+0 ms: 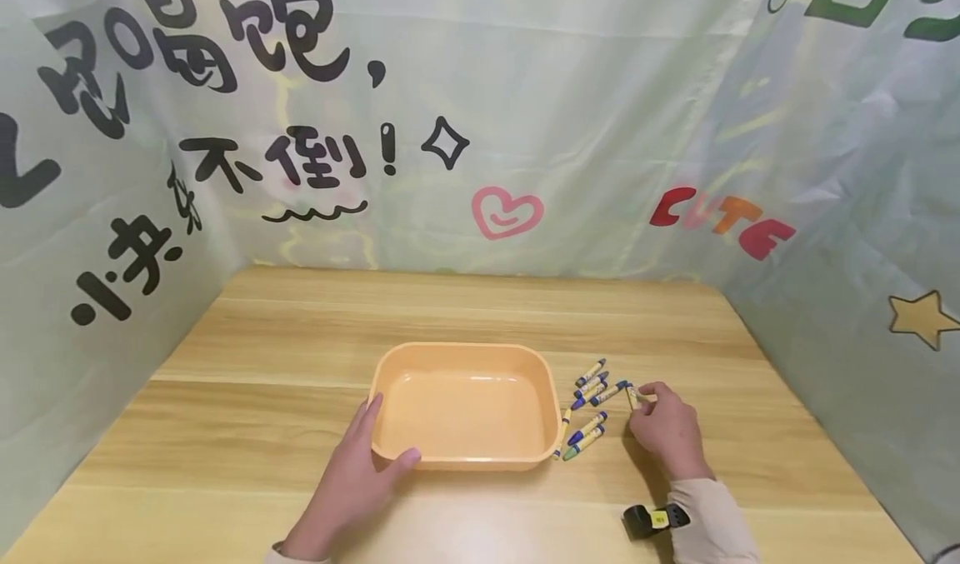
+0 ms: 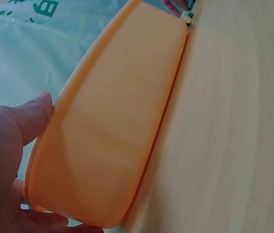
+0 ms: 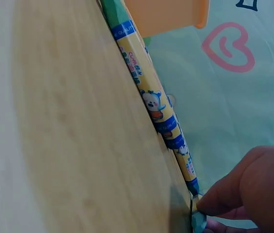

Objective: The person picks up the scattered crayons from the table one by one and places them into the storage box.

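Crayons [image 1: 609, 394], yellow-wrapped and blue-banded, at least seven, are lying right of centre on one wooden table [image 1: 480, 306], just beside one plain orange tray [image 1: 465, 464]. The right hand [image 1: 670, 431] is pinching another crayon [image 1: 632, 396]; the left hand [image 1: 351, 472] is gripping the tray's lower-left corner between thumb and fingers.

Beige sleeves [image 1: 712, 521], black wrist device [image 1: 638, 522]
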`<control>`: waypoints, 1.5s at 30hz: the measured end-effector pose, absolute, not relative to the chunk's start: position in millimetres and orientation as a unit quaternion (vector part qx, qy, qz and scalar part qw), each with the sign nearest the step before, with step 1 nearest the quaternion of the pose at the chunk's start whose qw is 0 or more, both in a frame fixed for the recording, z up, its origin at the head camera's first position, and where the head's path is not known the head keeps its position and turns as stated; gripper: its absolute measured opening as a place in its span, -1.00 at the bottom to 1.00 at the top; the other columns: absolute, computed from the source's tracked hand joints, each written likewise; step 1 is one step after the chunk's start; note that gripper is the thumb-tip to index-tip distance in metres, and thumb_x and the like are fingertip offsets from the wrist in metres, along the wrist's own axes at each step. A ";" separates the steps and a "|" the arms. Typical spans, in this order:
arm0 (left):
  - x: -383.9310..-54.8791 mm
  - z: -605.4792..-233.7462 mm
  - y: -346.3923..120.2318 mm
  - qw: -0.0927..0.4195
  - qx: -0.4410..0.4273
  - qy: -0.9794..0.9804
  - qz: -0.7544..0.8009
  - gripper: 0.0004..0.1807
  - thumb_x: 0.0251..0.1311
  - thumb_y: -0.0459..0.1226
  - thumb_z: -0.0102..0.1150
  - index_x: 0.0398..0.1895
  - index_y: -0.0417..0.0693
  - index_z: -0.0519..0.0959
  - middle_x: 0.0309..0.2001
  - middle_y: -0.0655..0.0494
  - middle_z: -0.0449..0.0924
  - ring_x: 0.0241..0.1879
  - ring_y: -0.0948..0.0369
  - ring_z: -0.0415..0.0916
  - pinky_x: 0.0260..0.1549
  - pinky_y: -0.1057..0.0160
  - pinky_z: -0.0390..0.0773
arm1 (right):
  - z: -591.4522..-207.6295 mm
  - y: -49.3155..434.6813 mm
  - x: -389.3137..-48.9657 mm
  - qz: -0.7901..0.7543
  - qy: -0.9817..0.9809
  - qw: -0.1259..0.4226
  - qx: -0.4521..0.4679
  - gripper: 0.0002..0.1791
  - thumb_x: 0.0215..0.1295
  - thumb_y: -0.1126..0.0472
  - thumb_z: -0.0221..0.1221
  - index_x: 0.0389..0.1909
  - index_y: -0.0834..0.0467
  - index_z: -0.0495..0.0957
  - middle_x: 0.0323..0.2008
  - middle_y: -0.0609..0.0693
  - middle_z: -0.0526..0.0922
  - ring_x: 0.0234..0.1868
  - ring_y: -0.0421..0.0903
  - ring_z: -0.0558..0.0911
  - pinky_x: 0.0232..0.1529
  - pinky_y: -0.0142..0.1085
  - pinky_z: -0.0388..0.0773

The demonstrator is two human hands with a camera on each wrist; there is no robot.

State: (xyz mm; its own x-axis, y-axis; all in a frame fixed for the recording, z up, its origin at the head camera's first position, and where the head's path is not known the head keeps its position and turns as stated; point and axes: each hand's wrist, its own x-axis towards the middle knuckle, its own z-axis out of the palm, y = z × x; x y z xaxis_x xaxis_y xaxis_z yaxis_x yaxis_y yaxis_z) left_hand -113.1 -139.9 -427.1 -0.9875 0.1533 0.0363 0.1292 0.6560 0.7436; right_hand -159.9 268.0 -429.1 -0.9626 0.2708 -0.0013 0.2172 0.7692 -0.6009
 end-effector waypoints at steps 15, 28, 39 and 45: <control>-116.6 -427.3 -138.7 -0.001 0.068 0.907 0.416 0.05 0.20 0.16 0.18 0.53 -0.21 -0.09 0.47 -0.38 -0.14 0.37 -0.36 -0.06 0.19 -0.41 0.08 | -423.7 287.8 -175.0 0.419 -0.902 -0.002 -0.109 -0.51 0.32 0.27 0.05 0.18 0.48 0.37 -0.35 0.19 0.61 -0.40 -0.07 0.58 -0.42 -0.30 0.53; -120.4 -434.3 -138.8 -0.007 0.078 0.905 0.418 0.07 0.18 0.18 0.20 0.52 -0.22 -0.07 0.46 -0.36 -0.11 0.37 -0.35 -0.05 0.21 -0.38 0.08 | -411.5 301.1 -172.6 0.755 -0.647 -0.101 -0.029 -0.66 0.43 0.41 -0.04 0.15 0.46 0.23 -0.31 -0.01 0.60 -0.36 -0.21 0.58 -0.33 -0.43 0.57; -120.6 -428.2 -139.9 -0.007 0.082 0.906 0.414 0.07 0.18 0.18 0.20 0.53 -0.20 -0.07 0.47 -0.32 -0.10 0.39 -0.32 -0.04 0.23 -0.36 0.09 | -400.7 283.5 -181.7 0.774 -0.612 -0.151 0.049 -0.80 0.40 0.42 -0.01 -0.03 0.16 0.40 -0.30 -0.05 0.64 -0.35 -0.25 0.58 -0.31 -0.42 0.54; -117.7 -426.8 -141.3 0.004 0.077 0.906 0.417 0.07 0.18 0.18 0.20 0.53 -0.19 -0.08 0.48 -0.29 -0.11 0.39 -0.30 -0.05 0.23 -0.36 0.08 | -397.7 272.3 -188.5 0.777 -0.606 -0.163 0.049 -0.76 0.37 0.46 -0.02 0.00 0.23 0.32 -0.30 -0.03 0.62 -0.36 -0.24 0.56 -0.28 -0.40 0.54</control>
State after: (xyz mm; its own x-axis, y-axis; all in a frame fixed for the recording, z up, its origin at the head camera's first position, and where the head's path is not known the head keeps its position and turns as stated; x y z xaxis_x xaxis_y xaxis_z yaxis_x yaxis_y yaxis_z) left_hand -117.7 -141.3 -426.8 -0.9882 0.1427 0.0564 0.1356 0.6401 0.7562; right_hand -188.5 272.3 -397.7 -0.9422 -0.3126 -0.1205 0.1931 -0.2128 -0.9578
